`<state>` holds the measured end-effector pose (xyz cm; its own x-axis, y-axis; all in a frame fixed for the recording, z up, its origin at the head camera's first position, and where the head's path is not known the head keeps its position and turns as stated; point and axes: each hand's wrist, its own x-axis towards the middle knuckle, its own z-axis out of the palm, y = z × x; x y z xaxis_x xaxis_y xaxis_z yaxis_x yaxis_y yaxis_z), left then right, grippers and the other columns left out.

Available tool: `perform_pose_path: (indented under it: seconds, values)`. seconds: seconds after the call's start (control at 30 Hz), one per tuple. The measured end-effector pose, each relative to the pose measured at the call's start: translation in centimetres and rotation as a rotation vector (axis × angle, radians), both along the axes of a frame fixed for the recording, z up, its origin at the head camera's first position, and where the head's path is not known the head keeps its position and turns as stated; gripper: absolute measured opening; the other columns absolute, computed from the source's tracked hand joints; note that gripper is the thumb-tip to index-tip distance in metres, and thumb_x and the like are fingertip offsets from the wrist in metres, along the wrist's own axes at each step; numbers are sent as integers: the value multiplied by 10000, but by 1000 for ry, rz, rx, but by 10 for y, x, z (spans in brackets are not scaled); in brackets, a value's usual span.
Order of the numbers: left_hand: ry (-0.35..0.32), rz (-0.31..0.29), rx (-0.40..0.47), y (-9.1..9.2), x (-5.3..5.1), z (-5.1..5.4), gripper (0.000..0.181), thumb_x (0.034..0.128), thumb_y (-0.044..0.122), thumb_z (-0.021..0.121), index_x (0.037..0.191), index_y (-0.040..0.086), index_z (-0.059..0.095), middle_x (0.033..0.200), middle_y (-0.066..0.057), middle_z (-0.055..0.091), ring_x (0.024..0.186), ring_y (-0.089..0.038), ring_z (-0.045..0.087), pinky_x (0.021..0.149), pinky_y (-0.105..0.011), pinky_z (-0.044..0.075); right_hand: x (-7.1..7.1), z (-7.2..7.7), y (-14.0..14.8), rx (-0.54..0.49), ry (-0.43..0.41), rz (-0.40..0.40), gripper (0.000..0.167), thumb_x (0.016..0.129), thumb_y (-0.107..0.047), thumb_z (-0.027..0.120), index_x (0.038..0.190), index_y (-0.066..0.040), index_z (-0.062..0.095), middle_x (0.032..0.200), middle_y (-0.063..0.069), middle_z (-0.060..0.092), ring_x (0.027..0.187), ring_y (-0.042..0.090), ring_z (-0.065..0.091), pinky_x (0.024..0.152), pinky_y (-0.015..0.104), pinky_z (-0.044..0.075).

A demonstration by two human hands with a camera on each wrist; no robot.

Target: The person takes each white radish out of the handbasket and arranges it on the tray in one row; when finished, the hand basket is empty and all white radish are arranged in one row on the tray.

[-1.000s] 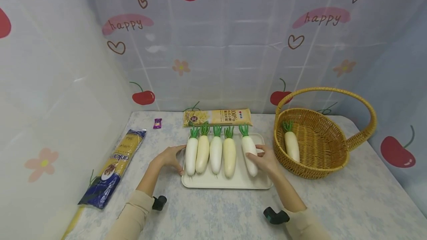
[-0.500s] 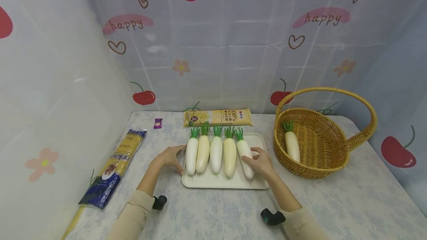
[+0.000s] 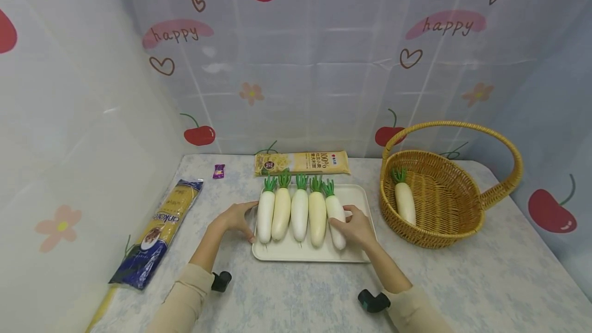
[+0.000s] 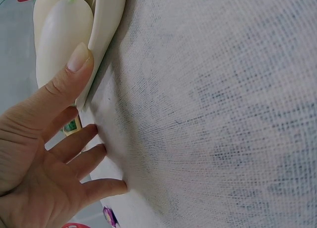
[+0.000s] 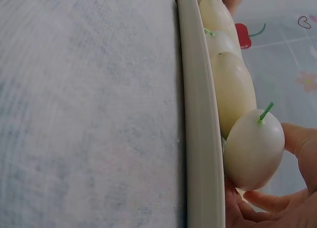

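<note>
Several white and cream radishes with green tops lie side by side on a cream rectangular tray. My right hand grips the rightmost white radish, which lies close beside the cream radish. In the right wrist view, the fingers and thumb stand around that white radish, at the tray's rim. At the tray's left end is my left hand, near the leftmost white radish. The left wrist view shows the left hand's thumb against the tray rim, its other fingers spread.
A wicker basket with a tall handle stands right of the tray, one radish inside. Behind the tray lies a yellow noodle packet. A blue and gold pasta bag and a small purple packet lie to the left.
My right hand has moved left with the rightmost white radish, bringing it from the tray's right side up close to the row. The left hand has stayed in place.
</note>
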<state>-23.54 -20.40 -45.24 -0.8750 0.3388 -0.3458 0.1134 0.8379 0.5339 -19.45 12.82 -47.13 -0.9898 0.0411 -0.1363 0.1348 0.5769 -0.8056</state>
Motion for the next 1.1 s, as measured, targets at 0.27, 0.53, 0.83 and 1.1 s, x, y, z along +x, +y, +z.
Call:
perform_pose_path:
  seconds: [0.27,0.53,0.83,1.1]
  values:
    - [-1,1,-1,1,1,2,1068,551,165,917,1450,42,353,1447,-241,367,1334,-425,316,1047,-565,332,1,-1,0,30,-2,22,616,822,-305,688,1260,79,489,937,201,649,831,284,620,691,387,526]
    - [-4,-1,0,0,1,1,1069,555,178,916,1451,42,349,1450,-241,362,1335,-428,312,1047,-570,328,2,3,3,28,-27,58,651,839,-312,671,1308,80,446,986,215,629,891,306,607,748,421,516]
    - [3,-1,2,0,2,1,1070,551,187,917,1450,49,355,1451,-238,364,1334,-429,313,1048,-570,327,4,14,23,23,-8,141,639,868,-318,651,1326,74,439,1099,262,587,986,358,585,779,441,517]
    - [5,-2,3,0,2,2,1066,555,175,915,1450,43,352,1446,-246,365,1332,-430,316,1044,-568,335,4,49,50,78,191,160,526,887,-240,647,1269,92,503,1018,249,633,890,330,623,696,375,549]
